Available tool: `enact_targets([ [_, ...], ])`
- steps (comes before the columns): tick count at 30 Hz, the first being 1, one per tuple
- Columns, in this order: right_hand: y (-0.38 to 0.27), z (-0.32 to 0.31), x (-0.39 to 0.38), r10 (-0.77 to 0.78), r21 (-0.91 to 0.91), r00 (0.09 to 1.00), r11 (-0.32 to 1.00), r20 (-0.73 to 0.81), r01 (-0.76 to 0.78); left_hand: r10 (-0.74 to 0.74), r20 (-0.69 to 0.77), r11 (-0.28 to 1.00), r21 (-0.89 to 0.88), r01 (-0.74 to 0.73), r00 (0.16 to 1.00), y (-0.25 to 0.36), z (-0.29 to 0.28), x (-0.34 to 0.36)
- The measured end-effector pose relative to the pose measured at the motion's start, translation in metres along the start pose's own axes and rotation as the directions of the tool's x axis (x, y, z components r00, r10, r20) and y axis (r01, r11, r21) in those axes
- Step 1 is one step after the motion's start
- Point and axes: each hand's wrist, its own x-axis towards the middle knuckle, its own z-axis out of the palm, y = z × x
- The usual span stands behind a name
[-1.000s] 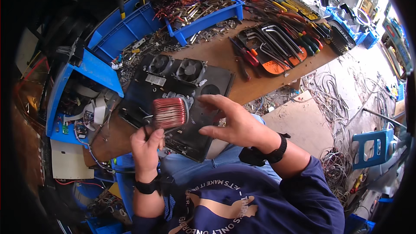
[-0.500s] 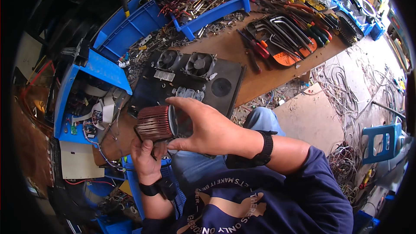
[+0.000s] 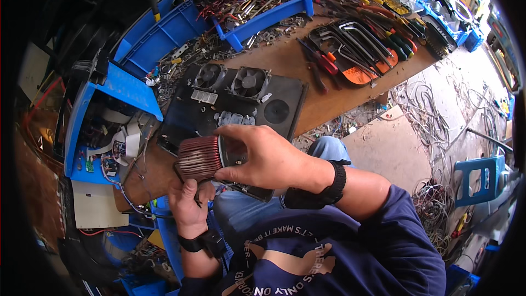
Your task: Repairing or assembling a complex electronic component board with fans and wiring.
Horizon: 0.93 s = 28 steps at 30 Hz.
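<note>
A dark red ribbed cylinder [image 3: 199,157] with a dark rim at its right end is held between my two hands, above the near edge of the black panel [image 3: 287,90]. From the right, my right hand [image 3: 264,156] spans that end, thumb below and fingers above. My left hand [image 3: 188,204] grips the lower edge of the cylinder from beneath, its thumb up; some of its fingers are hidden. Two square black fans [image 3: 249,82] sit on the panel, along with a small pale ribbed plate [image 3: 204,96] and clear plastic parts [image 3: 234,119].
At left stands an open blue housing [image 3: 125,87] with wires and boards inside. Blue trays [image 3: 164,30] line the back among loose screws and copper wire. Hex keys [image 3: 356,44] and screwdrivers [image 3: 402,44] lie at the far right of the wooden table. A blue stool [image 3: 479,178] stands at right.
The cylinder has shifted slightly right and tilted a little, and my right hand has closed further around its end. My left hand stays beneath it.
</note>
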Motion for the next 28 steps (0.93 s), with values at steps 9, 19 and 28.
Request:
enact_targets([
  [9, 0.005, -0.016, 0.006, 0.008, -0.028, 0.990, 1.000, 0.140, -0.004, -0.082, -0.018, 0.992, -0.102, 0.080, 0.996, 0.002, 0.003, -0.007],
  [19, 0.015, -0.020, 0.005, -0.020, -0.028, 0.994, 0.999, 0.106, 0.023, -0.132, -0.107, 0.986, -0.114, 0.120, 0.985, 0.004, 0.013, -0.002],
  [28, 0.013, -0.135, -0.032, 0.280, -0.609, 0.959, 0.770, 0.052, -0.191, -0.166, -0.170, 0.978, 0.097, 0.184, 0.971, -0.017, 0.008, 0.002],
])
